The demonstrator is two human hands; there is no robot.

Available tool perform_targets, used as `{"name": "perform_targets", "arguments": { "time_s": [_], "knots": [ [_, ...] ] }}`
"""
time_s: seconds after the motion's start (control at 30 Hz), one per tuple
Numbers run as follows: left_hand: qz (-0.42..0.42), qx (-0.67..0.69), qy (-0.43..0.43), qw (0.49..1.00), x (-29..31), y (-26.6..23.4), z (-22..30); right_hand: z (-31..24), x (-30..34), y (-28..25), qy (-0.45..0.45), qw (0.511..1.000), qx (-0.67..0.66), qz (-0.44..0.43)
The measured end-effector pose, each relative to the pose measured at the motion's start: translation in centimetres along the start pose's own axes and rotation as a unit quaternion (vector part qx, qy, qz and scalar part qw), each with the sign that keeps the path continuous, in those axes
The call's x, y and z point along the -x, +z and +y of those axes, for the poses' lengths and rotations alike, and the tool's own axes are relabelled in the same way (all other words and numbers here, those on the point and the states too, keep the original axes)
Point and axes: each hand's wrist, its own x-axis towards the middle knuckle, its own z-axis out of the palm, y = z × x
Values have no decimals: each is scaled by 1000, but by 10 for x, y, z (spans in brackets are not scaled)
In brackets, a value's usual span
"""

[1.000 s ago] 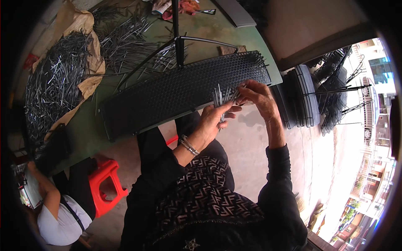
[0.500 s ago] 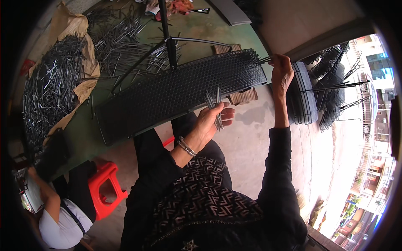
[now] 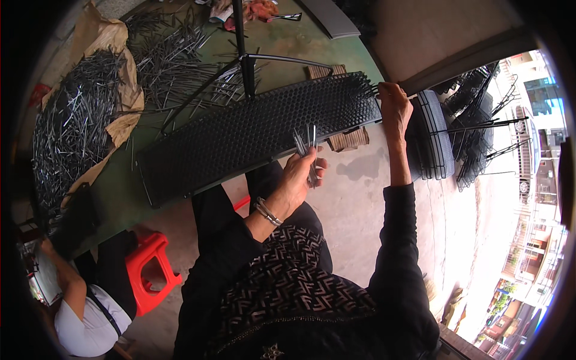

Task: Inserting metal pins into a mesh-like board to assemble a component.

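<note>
A long black honeycomb-mesh panel [image 3: 252, 123] lies slantwise along the green table's near edge. Below its near edge, my left hand [image 3: 293, 177] is closed round a small bundle of thin grey strips [image 3: 305, 144], whose ends stick up past the thumb. My right hand [image 3: 396, 111] is at the panel's far right end, its fingers pinched on a thin dark strip [image 3: 376, 90] that meets the mesh there. The fingers hide most of that strip. Several short dark ends stand up from the mesh beside them.
Loose strips [image 3: 78, 114] fill torn brown paper at the left, with more scattered behind the panel. A black metal stand [image 3: 246, 75] rises behind it. Corrugated cardboard [image 3: 350, 140] sits under the panel. A red stool [image 3: 150, 270] and another person [image 3: 90, 321] are lower left; mesh panels [image 3: 433, 135] stand right.
My right hand has moved left and slightly down, closer to the panel's end, so less of the strip shows. My left fingers have curled in a little round the bundle.
</note>
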Motion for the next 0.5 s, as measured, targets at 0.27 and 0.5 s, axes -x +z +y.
{"name": "perform_targets", "arguments": {
  "time_s": [0.27,0.5],
  "knots": [
    [-14,29,21,999,7,8,3,-1,-6,-5,-71,995,53,-37],
    [-14,37,46,998,7,6,2,5,3,3,-17,988,151,22]
  ]
}}
